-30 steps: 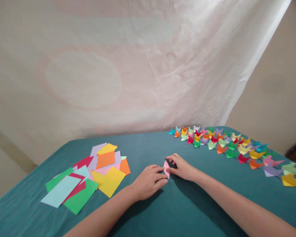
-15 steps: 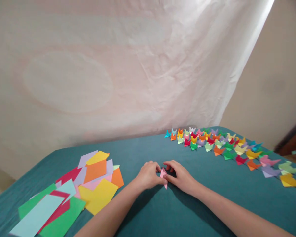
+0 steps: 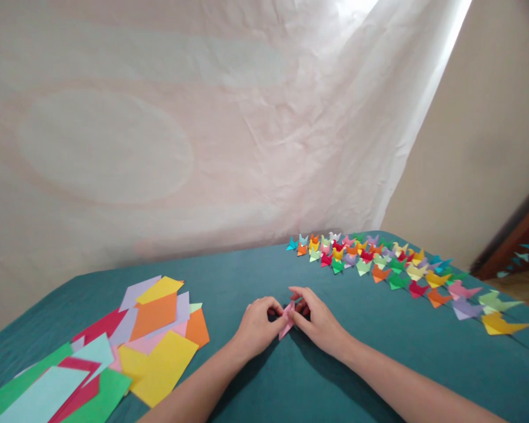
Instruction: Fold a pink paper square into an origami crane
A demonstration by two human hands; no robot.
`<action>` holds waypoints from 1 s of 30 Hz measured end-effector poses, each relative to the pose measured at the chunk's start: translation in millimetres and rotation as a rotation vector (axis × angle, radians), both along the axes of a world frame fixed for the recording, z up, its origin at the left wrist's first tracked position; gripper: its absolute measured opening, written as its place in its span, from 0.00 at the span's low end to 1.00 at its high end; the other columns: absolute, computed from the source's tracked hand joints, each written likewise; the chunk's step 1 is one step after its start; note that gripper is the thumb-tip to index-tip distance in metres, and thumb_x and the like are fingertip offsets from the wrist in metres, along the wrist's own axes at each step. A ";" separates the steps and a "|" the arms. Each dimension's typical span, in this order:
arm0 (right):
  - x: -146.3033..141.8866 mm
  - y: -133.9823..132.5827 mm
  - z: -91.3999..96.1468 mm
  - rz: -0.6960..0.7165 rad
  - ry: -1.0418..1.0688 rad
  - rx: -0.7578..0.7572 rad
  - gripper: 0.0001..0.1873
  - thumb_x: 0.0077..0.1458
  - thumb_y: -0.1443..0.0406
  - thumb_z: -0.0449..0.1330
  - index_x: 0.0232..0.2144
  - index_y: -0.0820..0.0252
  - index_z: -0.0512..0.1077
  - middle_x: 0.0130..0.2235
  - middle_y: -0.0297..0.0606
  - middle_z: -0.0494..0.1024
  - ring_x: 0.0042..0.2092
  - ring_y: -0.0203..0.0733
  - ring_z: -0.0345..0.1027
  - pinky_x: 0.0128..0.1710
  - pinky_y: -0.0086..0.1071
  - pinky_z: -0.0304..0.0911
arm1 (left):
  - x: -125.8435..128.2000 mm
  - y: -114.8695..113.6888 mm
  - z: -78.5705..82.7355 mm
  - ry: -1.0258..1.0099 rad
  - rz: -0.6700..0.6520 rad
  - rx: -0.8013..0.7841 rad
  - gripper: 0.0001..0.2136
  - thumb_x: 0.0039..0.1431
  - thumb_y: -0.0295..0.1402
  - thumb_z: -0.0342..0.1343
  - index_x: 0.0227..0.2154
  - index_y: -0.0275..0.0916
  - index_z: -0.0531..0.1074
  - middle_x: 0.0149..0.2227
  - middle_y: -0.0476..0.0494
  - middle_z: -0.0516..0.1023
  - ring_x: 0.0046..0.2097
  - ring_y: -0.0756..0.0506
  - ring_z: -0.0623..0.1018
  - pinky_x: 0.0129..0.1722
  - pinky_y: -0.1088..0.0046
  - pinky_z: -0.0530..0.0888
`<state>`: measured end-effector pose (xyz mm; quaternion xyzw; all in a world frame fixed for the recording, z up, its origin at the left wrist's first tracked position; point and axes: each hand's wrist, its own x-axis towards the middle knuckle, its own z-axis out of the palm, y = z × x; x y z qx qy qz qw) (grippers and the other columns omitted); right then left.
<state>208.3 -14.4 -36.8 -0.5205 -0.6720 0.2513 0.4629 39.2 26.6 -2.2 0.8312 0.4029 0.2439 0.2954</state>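
Note:
A small pink folded paper (image 3: 284,333) is pinched between my two hands, over the front middle of the table. My left hand (image 3: 261,324) grips its left side with thumb and fingertips. From the right, my right hand (image 3: 318,320) closes thumb and fingers on its upper part. The paper is narrow and pointed, tilted with its lower tip toward the left. My fingertips cover much of its middle, so the finer folds are hidden.
Loose coloured paper sheets (image 3: 156,317) lie overlapping on the left of the green-covered table (image 3: 229,273). Several rows of small folded paper birds (image 3: 397,281) stand at the back right. A pale cloth (image 3: 229,147) hangs behind the table.
The pink paper has been turned, its lower tip swinging from right to left. Both hands remain on it. The whole view has shifted a little.

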 end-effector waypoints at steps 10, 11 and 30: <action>-4.7 -2.9 8.3 0.004 0.290 0.023 0.21 0.53 0.62 0.57 0.49 0.57 0.58 0.40 0.37 0.68 0.35 0.37 0.68 0.36 0.33 0.67 | 6.5 0.1 -4.4 -0.373 -0.006 -0.261 0.12 0.50 0.35 0.57 0.37 0.35 0.67 0.28 0.49 0.74 0.28 0.51 0.72 0.29 0.77 0.67; -5.3 -3.5 9.2 0.014 0.305 0.032 0.22 0.53 0.62 0.57 0.49 0.57 0.58 0.39 0.37 0.68 0.35 0.36 0.68 0.36 0.33 0.67 | 6.6 -0.1 -4.9 -0.357 -0.028 -0.277 0.12 0.50 0.36 0.57 0.36 0.35 0.68 0.27 0.49 0.74 0.28 0.51 0.72 0.28 0.78 0.67; -4.2 -11.1 21.9 -0.042 0.137 0.211 0.12 0.59 0.64 0.51 0.43 0.56 0.69 0.37 0.38 0.71 0.39 0.39 0.66 0.40 0.33 0.64 | 2.5 0.9 0.7 -0.549 -0.154 -0.561 0.17 0.46 0.44 0.61 0.28 0.32 0.71 0.25 0.49 0.72 0.26 0.53 0.68 0.29 0.77 0.64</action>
